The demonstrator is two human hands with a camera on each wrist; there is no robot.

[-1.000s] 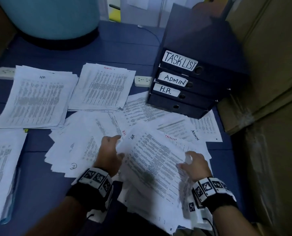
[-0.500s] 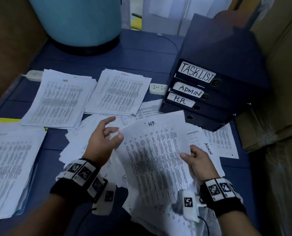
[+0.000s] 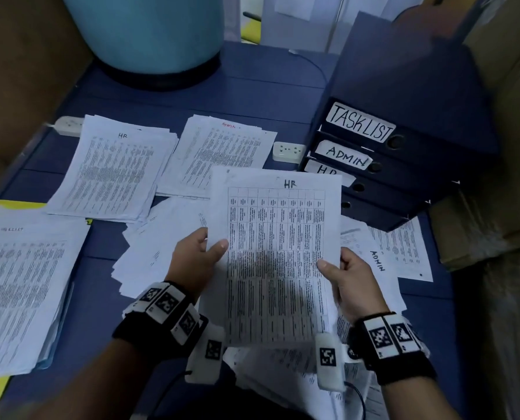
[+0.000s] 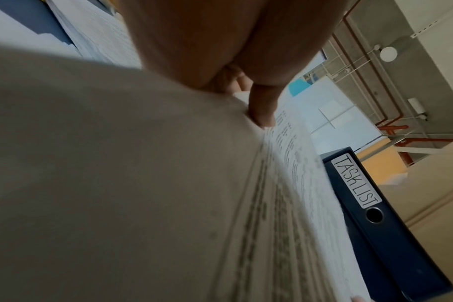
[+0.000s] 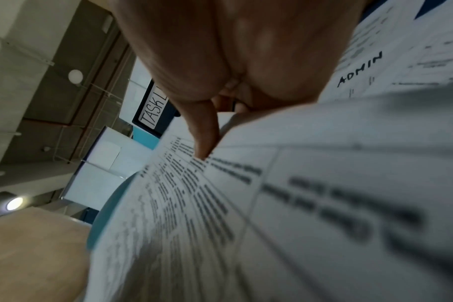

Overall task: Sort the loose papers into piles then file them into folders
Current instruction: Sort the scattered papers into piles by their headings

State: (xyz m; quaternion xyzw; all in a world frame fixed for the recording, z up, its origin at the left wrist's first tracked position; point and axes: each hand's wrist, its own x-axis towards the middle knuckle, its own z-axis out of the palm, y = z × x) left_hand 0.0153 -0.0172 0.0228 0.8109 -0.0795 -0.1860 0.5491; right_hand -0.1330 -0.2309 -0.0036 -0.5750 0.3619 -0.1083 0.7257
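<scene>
I hold a printed sheet headed HR (image 3: 278,256) up over the table with both hands. My left hand (image 3: 202,259) pinches its left edge, thumb on top, and my right hand (image 3: 345,275) pinches its right edge. The left wrist view shows my left thumb (image 4: 263,110) on the sheet (image 4: 285,204); the right wrist view shows my right thumb (image 5: 203,141) on the sheet (image 5: 220,214). On the table lie an HR pile (image 3: 113,168), an ADMIN pile (image 3: 222,156) and a third pile (image 3: 19,283) at the left. Loose papers (image 3: 161,237) lie under my hands. Dark binders (image 3: 404,153) labelled TASK LIST, ADMIN and HR are stacked at the right.
A large blue drum (image 3: 149,34) stands at the back of the blue table (image 3: 252,95). Two white power strips (image 3: 287,151) lie near the piles. Cardboard boxes (image 3: 501,207) rise on the right, close to the binders. A loose sheet marked ADMIN (image 3: 380,256) lies right of my right hand.
I lifted the HR sheet off the loose heap and raised it upright. My left hand, which had let go of it, now pinches its left edge.
</scene>
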